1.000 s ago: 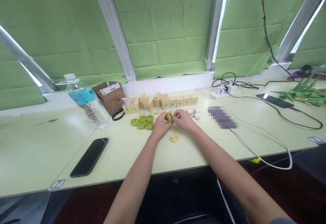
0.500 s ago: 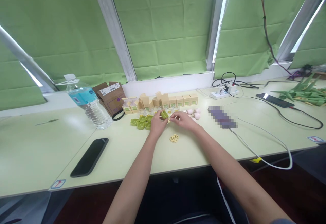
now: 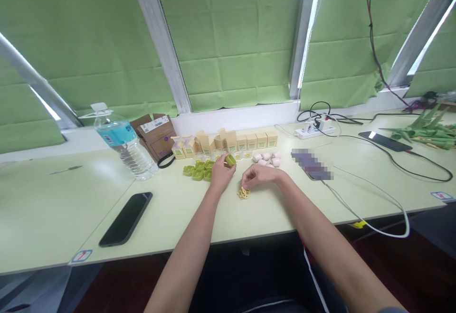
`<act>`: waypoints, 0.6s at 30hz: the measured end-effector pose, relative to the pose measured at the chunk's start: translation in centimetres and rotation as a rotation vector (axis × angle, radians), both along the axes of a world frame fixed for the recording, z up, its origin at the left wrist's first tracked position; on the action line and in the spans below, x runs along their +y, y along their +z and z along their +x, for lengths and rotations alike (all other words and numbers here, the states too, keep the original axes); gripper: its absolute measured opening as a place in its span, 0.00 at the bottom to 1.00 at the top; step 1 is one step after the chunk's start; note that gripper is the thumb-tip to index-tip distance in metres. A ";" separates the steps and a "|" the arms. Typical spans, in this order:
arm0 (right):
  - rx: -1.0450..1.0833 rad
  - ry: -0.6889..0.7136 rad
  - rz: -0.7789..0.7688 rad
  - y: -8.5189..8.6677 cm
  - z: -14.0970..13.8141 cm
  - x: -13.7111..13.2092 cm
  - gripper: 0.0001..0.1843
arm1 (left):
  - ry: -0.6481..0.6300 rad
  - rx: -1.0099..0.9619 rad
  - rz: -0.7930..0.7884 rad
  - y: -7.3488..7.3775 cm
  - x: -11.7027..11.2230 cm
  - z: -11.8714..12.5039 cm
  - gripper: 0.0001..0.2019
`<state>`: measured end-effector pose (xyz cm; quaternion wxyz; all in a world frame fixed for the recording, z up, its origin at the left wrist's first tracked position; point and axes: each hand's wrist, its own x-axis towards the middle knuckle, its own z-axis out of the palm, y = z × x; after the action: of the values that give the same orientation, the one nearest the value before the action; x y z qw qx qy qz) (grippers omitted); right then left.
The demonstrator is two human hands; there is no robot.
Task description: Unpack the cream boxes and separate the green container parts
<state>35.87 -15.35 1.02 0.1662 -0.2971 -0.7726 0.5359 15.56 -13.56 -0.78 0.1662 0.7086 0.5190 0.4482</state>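
Note:
My left hand point(image 3: 221, 174) holds a small olive-green cap-like piece point(image 3: 230, 160) between thumb and fingers, just in front of a cluster of similar green pieces point(image 3: 198, 170). My right hand point(image 3: 259, 176) is curled, its fingertips pinching down on a little heap of yellow rubber bands point(image 3: 243, 193) on the table. A row of small tan boxes point(image 3: 245, 140) stands behind both hands, with several pink pieces point(image 3: 268, 158) to the right of my left hand.
A water bottle point(image 3: 123, 144) and a brown carton point(image 3: 154, 134) stand at the left. A black phone point(image 3: 125, 218) lies near the front edge. A power strip point(image 3: 313, 130), cables, another phone point(image 3: 384, 140) and green plant stalks point(image 3: 425, 130) are at the right.
My right hand has pulled back from the green piece and dropped toward me onto the yellow rubber bands. My left hand lifted the green piece slightly away and kept it.

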 end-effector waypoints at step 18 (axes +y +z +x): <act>0.005 -0.288 0.105 -1.9 -2.1 0.4 0.12 | -0.023 0.020 -0.003 -0.1 -0.4 0.6 0.23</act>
<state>33.77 -14.96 -0.90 0.2586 -0.3942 -0.7487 0.4660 16.12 -13.92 -0.84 0.1674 0.7187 0.5130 0.4385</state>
